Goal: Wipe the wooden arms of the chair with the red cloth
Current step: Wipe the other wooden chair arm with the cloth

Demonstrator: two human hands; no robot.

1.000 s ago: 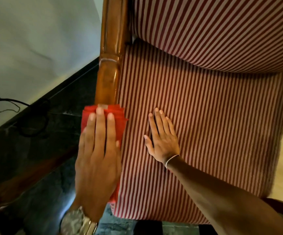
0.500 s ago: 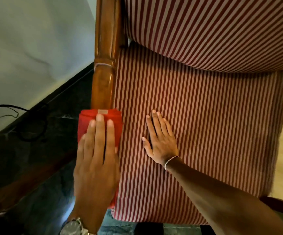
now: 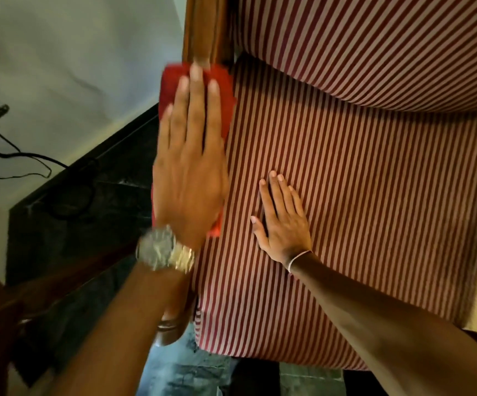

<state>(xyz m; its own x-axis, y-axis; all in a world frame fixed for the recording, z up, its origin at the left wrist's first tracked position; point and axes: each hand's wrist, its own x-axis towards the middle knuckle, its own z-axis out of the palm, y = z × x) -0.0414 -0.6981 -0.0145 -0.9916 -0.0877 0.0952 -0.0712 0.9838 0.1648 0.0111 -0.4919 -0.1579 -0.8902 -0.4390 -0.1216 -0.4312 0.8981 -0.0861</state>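
Note:
The chair's left wooden arm [image 3: 203, 27] runs from the top of the view down toward me; its rounded front end [image 3: 171, 327] shows below my wrist. The red cloth [image 3: 223, 81] is draped over the arm near the backrest. My left hand [image 3: 191, 164], wearing a watch, lies flat on the cloth and presses it onto the arm, fingers straight. My right hand [image 3: 283, 221] rests flat on the striped seat cushion [image 3: 374, 195] just right of the arm, fingers apart, holding nothing.
A red-and-white striped back cushion [image 3: 374, 44] overhangs the seat at the top. A dark stone skirting and floor [image 3: 88, 201] lie left of the chair below a pale wall [image 3: 74, 67]. Black cables [image 3: 8, 155] hang on the wall at far left.
My left hand has slid the red cloth up the wooden arm toward the backrest, uncovering the arm's front end. My right hand stays flat on the seat.

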